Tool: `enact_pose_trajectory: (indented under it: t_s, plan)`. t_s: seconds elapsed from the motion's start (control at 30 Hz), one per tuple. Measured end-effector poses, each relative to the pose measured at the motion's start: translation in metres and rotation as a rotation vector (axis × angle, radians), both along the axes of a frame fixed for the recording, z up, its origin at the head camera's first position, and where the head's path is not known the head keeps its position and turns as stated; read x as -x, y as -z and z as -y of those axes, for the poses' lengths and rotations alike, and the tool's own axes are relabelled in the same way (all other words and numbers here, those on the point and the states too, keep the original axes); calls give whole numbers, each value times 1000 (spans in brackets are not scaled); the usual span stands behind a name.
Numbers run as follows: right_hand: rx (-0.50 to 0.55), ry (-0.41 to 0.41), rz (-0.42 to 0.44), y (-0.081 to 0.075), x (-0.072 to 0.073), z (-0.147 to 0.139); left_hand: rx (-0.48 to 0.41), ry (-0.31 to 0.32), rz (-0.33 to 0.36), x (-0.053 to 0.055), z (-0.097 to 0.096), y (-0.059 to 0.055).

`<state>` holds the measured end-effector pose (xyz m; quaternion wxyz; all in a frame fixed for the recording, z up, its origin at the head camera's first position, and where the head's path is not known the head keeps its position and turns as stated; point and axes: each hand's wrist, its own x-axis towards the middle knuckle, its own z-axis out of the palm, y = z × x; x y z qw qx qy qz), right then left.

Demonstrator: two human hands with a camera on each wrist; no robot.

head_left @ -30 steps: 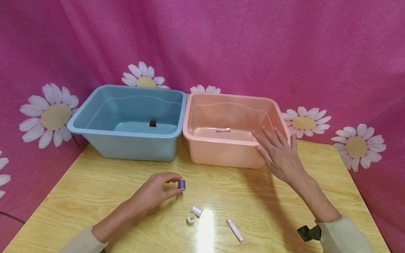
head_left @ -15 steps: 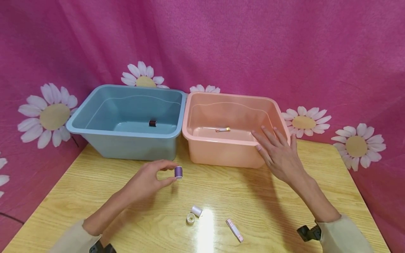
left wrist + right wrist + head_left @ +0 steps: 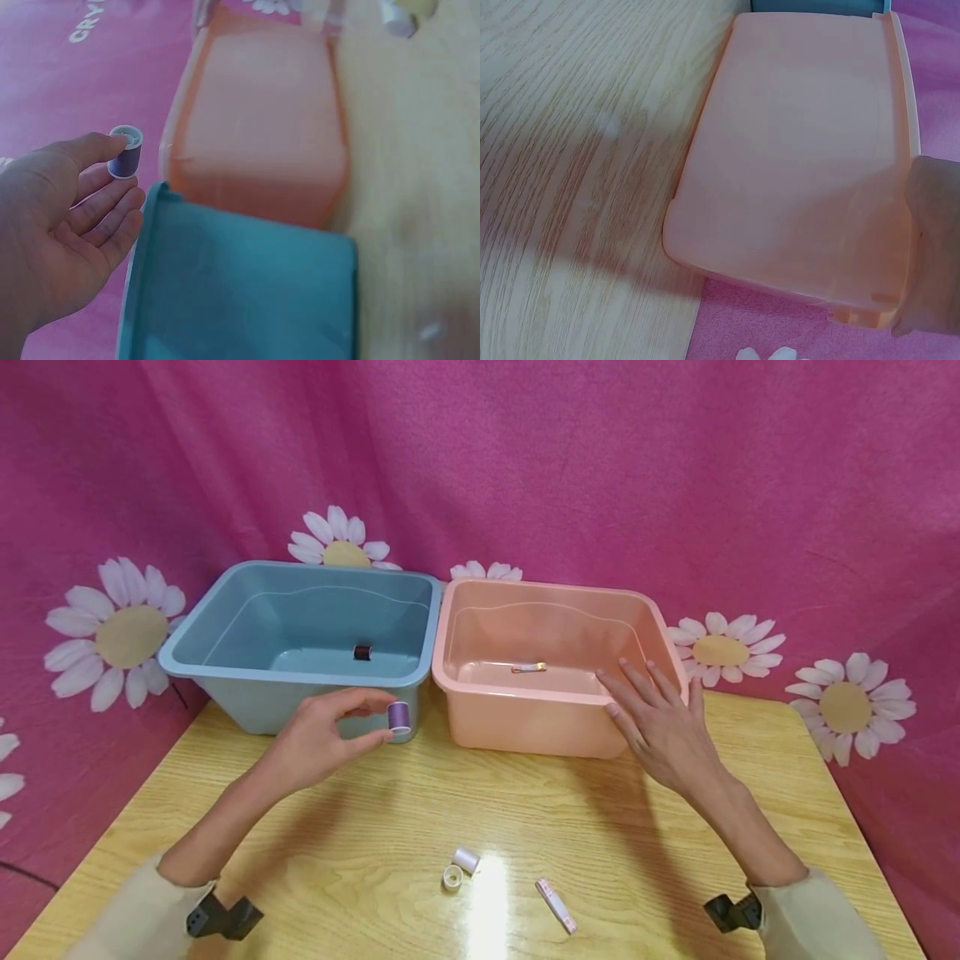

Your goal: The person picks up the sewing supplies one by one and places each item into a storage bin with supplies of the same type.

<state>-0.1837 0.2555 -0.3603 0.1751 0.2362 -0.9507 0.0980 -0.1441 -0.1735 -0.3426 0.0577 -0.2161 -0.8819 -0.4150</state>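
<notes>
My left hand (image 3: 315, 739) pinches a purple thread spool (image 3: 398, 717) between thumb and fingertips, in front of the blue bin (image 3: 300, 706). In the left wrist view the spool's white end (image 3: 129, 136) faces up beside the thumb. A dark brown spool (image 3: 362, 652) lies on the blue bin's floor. My right hand (image 3: 663, 731) rests on the front right rim of the pink bin (image 3: 532, 722), its fingers stretched out over the inside. A small folded strip (image 3: 528, 667) with a yellowish end lies inside that bin.
On the wooden table (image 3: 360, 877) a pale lilac spool (image 3: 467, 860) lies against a cream spool (image 3: 452, 878) seen end-on. To their right is a folded white and pink strip (image 3: 556, 906). A pink flowered cloth (image 3: 525, 460) hangs behind the bins, which stand side by side.
My left hand has lifted the purple spool and carried it left and away from me, from above the table to the blue bin's front. The right hand has stayed still.
</notes>
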Motion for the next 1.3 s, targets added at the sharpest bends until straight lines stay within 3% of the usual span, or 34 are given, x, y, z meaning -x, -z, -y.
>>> enact_pose_trajectory:
  t_s: [0.2,0.4,0.8,1.03,1.17,1.3]
  plan:
    - [0,0,1,0,0,0,-50,-38,20,5,12,-16]
    - [-4,-1,0,0,0,0,-70,-36,1,11,22,-29]
    - [-4,-4,8,-1,-1,1,-43,-80,17,40,36,-45]
    - [-4,-2,13,0,0,1,-4,-101,31,59,41,-48]
    - [-3,0,17,0,-1,1,32,-112,45,74,46,-45]
    - [-6,1,17,0,-1,1,11,-112,84,90,54,-43]
